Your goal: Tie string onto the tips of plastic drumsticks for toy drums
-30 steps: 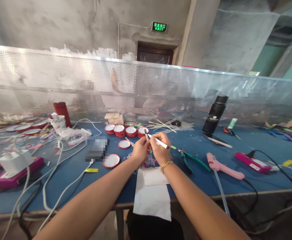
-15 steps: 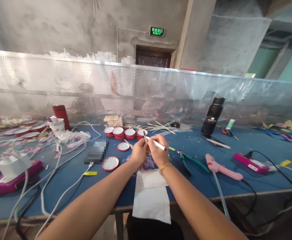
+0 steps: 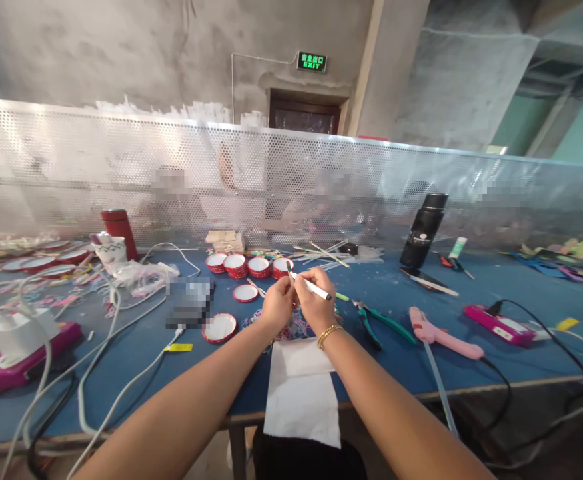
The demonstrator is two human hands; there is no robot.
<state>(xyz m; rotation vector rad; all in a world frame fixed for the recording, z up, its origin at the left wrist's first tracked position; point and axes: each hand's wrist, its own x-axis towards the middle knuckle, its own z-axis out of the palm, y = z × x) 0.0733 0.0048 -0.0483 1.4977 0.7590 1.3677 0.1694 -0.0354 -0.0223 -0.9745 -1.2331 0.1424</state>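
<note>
Bench: blue table (image 3: 121,347), perforated metal screen along its far edge, concrete wall behind.
Left hand (image 3: 277,308): mine, fingers pinched shut on a small green-tipped piece (image 3: 290,269), held upright above mid-table.
Right hand (image 3: 316,303): mine, closed around a white stick (image 3: 316,288); touching the left hand.
Stick axis: runs left-to-right, dark tip toward the right edge, inner end meeting the pinched piece.
Nearby: red-rimmed caps (image 3: 244,265) just beyond my hands, green pliers (image 3: 378,320) and pink glue gun (image 3: 444,337) to the right, white paper (image 3: 301,387) over the near edge.
</note>
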